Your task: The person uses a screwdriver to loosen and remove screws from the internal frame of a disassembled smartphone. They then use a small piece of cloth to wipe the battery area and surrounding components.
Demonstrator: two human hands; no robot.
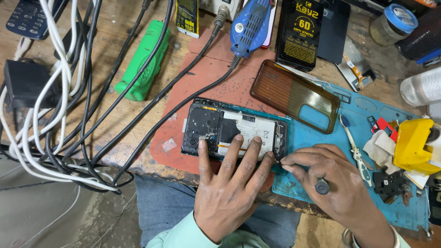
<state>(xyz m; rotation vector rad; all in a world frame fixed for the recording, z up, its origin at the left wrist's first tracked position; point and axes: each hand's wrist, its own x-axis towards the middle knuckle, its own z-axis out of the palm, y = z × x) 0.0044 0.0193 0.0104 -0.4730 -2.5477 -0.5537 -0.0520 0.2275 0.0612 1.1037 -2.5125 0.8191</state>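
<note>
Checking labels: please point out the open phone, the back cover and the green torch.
open phone (250, 131), head view, on its white battery
back cover (294, 94), head view, on its brown middle
green torch (144, 62), head view, mid-body

A green torch (143, 62) lies among tangled black and white cables (55, 92) toward the workbench's left edge; a blue rotary tool (250, 25), brown translucent back cover (294, 94) and yellow container (413, 146) sit rightward.
</note>
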